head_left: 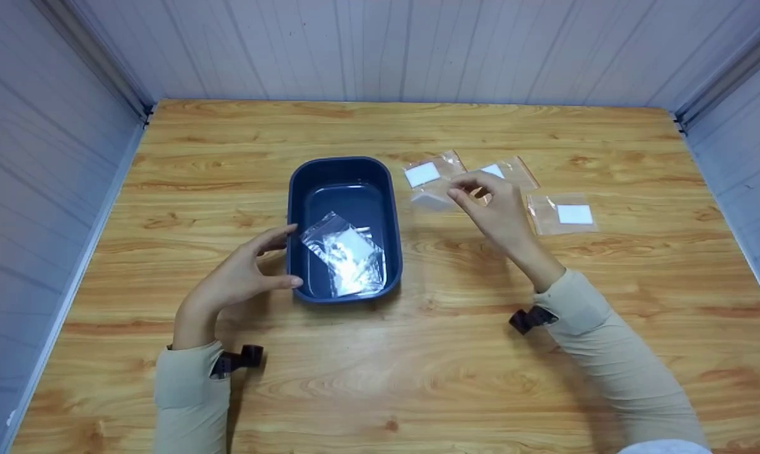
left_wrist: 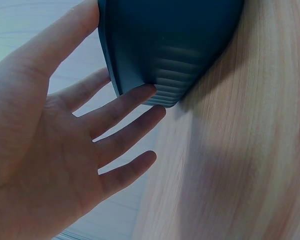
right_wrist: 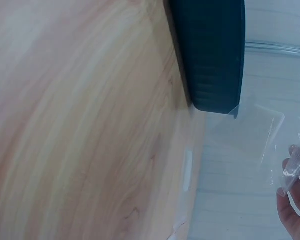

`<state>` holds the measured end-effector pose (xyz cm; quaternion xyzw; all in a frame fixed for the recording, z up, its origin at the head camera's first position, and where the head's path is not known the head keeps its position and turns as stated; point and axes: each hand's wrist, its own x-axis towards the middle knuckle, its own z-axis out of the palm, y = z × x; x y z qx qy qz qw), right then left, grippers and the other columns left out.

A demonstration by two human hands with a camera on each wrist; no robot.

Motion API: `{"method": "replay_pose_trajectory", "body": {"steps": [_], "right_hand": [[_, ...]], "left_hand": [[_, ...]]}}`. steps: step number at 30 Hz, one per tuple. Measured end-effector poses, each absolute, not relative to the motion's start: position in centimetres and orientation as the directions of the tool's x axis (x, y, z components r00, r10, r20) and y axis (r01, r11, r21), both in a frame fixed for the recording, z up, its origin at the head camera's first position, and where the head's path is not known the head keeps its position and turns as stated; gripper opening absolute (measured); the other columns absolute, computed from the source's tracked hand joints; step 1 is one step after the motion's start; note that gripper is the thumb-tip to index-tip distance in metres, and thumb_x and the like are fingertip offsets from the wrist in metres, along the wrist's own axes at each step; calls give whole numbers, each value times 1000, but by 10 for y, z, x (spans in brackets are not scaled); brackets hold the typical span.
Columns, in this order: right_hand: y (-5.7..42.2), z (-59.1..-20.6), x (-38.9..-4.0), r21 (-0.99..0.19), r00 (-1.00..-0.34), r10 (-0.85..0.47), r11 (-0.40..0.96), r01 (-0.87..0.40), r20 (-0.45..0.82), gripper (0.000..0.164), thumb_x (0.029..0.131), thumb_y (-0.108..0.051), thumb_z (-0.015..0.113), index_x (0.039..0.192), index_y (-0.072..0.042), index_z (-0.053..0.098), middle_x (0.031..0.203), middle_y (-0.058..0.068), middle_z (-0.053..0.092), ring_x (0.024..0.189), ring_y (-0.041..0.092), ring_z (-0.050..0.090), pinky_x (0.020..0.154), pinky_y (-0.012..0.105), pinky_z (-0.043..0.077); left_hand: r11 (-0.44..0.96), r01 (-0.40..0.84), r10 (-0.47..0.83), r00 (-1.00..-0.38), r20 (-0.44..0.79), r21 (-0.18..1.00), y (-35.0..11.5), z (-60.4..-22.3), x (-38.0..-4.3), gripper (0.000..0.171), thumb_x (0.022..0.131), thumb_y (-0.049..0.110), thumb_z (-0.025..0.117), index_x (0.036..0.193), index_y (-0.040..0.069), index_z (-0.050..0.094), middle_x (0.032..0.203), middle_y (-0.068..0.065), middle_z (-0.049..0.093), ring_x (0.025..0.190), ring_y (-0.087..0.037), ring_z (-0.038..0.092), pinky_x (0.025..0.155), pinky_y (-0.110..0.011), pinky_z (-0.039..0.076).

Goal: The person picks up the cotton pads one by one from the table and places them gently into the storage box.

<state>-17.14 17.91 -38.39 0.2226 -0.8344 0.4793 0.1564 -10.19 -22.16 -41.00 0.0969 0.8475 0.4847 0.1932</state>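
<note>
A dark blue rectangular tub [head_left: 345, 299] stands on the table. Spread fingers of my left hand [head_left: 244, 271] touch its left side, with the thumb at the rim near the front corner. Inside the tub lie overlapping clear zip bags [head_left: 348, 252], at least one with a white rectangle in it. Right of the tub, my right hand [head_left: 496, 211] pinches a clear zip bag [head_left: 431, 202] by its edge between thumb and fingers. In the right wrist view this bag [right_wrist: 255, 130] hangs near the tub's end, a pale flat rectangle showing inside.
Three more clear bags lie on the table: one behind the held bag [head_left: 422, 174], one partly behind my right hand [head_left: 521, 171], and one farther right [head_left: 574, 214]. Pale panel walls [head_left: 380, 50] border the wooden table [head_left: 380, 378] at the back and sides.
</note>
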Motion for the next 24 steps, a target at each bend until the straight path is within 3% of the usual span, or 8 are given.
{"method": "replay_pose_trajectory", "body": {"steps": [24], "right_hand": [[155,-358,-159,-732,-817,-235,363,-576,527,12,92,-9,71,100,-1,74,95,4,73,87,13,63,75,33,49]], "left_hand": [[499,-12,361,-906,-220,866,-222,-411,-103,92,80,32,84,155,18,34,152,-15,40,141,-39,31,115,-65,16]]}}
